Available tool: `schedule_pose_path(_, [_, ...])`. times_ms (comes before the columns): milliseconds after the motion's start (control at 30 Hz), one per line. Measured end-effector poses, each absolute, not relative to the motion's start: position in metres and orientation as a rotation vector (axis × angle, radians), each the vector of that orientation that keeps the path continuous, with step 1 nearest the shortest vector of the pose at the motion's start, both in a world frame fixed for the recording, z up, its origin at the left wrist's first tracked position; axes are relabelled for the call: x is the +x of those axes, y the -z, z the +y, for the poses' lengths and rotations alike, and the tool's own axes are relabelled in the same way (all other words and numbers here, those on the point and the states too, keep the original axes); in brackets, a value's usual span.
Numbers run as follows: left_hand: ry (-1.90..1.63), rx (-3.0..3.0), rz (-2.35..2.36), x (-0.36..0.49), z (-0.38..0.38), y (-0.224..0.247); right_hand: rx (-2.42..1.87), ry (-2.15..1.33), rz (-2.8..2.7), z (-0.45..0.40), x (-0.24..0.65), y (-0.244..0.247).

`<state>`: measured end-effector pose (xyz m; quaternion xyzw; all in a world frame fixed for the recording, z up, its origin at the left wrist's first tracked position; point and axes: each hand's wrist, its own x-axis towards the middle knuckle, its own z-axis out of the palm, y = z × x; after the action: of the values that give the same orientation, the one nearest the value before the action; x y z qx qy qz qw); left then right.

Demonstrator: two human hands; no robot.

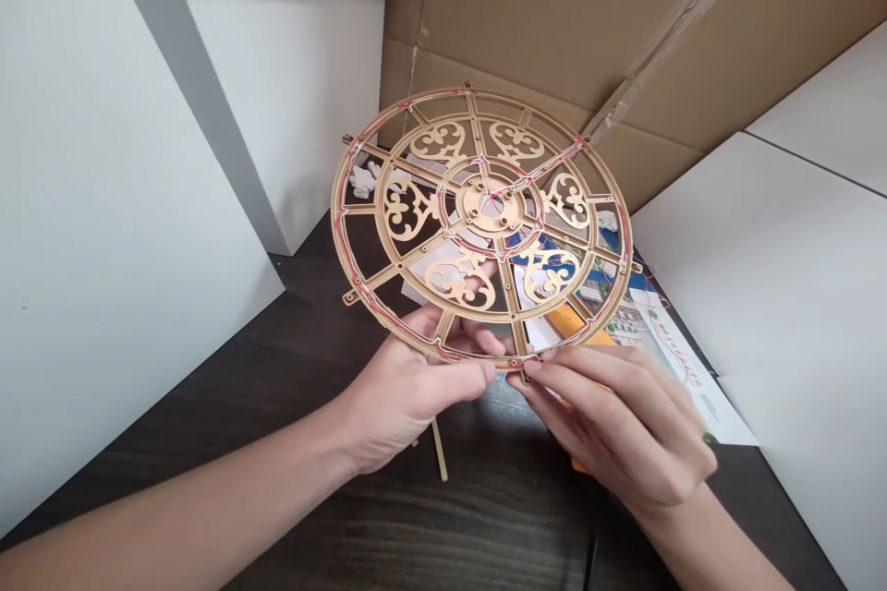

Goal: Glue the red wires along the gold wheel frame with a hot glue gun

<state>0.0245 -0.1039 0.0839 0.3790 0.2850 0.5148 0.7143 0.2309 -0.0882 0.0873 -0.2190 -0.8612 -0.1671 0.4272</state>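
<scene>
A gold-coloured round openwork frame [478, 214], like a wheel with spokes and scroll ornaments, is held tilted above the table. Thin red and white wires [369, 295] run along its outer rim, its inner ring and some of the spokes, meeting at the hub. My left hand [416, 383] grips the near rim, thumb on top and fingers underneath, seen partly through the gaps. Just to the right, my right hand [624, 416] pinches the same rim at a small tab. Whether a wire is also between those fingertips cannot be made out.
On the dark wooden table [333, 517] lies a thin pale stick [440, 452]. Printed sheets [686, 365] and an orange item [565, 321] are behind and right. Crumpled white tissue [364, 180] sits at the back left. White panels [90, 231] and a cardboard sheet [527, 9] surround the table.
</scene>
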Motion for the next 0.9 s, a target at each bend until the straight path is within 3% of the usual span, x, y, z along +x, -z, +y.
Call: schedule_pose_path(900, [-1.138, 0.930, 0.629, 0.0251, -0.1029, -0.0786, -0.606, 0.430, -2.260, -0.0868, 0.2334, -0.0890])
